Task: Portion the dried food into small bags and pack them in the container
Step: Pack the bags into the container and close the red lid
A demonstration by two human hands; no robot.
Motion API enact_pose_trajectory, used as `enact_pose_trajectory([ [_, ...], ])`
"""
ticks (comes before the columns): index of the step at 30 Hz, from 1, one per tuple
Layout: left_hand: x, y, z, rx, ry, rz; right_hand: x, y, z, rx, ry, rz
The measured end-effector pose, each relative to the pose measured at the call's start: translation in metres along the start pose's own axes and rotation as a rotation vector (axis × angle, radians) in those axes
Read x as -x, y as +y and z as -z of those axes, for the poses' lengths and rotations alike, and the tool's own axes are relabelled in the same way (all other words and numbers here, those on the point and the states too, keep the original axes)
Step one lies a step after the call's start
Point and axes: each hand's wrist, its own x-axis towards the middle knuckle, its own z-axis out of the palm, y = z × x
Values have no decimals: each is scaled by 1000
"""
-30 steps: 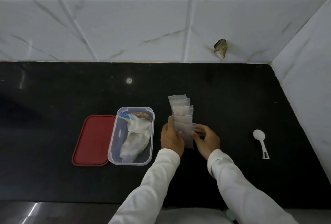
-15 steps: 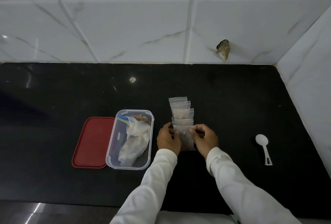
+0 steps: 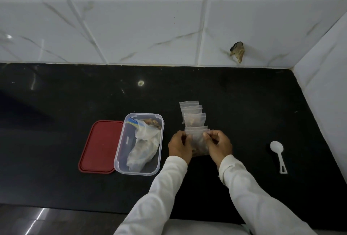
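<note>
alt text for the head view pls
The left hand and right hand pinch a small bag at the near end of a row of bags on a black counter. A red lid and an open container holding a large bag sit left, a white spoon right.

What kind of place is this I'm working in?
Probably a home kitchen: a black stone counter meets white tiled walls in a corner, and on it lie a clear food container, its red lid and a white spoon. The left hand and right hand pinch a small bag of food.
</note>
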Motion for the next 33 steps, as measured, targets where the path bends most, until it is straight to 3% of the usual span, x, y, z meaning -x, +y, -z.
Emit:
enact_pose_trajectory([
  [5, 12, 13, 6, 131, 25, -51, 16, -25, 8, -98, 10, 9],
  [11, 25, 32, 29, 327, 79, -134, 46, -56, 14, -127, -137, 75],
  [20, 34, 12, 118, 451, 156, -82, 78, -88, -49, -63, -185, 117],
  [27, 25, -26, 175, 54, 220, -11, 91, -85, -103, 257, -266, 216],
  [33, 26, -35, 173, -299, 211, -17, 97, -85, -120, 584, -229, 291],
])
